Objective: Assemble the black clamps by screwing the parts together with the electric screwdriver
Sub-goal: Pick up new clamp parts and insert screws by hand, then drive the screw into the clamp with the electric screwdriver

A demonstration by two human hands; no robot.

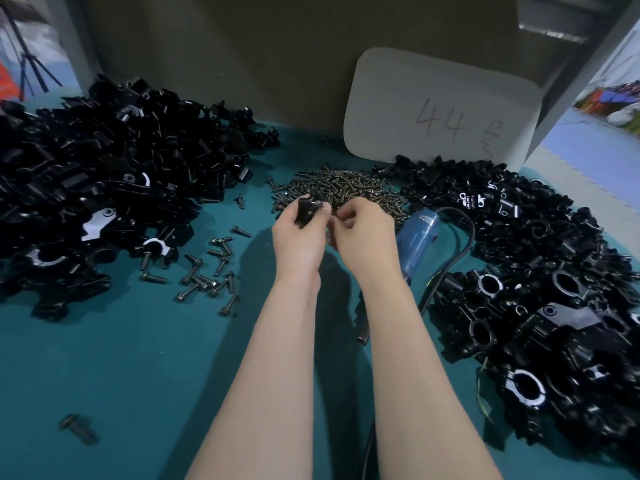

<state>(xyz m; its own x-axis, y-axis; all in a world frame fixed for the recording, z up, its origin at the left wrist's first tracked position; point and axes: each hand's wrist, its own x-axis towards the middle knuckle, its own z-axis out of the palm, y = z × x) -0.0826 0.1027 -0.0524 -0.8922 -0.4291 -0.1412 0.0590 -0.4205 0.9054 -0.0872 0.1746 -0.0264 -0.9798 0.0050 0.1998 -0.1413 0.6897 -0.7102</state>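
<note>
Left hand (298, 237) grip holds clamp (306, 210) pointing away; right hand (363, 233) grip curled, contents unclear

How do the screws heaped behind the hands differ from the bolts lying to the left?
The screws are small and packed in one dense mound; the bolts are larger and loosely scattered. Both are dark and lie on the teal mat.

Left hand (298, 234), right hand (364, 235), seemingly curled.

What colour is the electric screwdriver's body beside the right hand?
The corded electric screwdriver's body is blue; head view.
</note>
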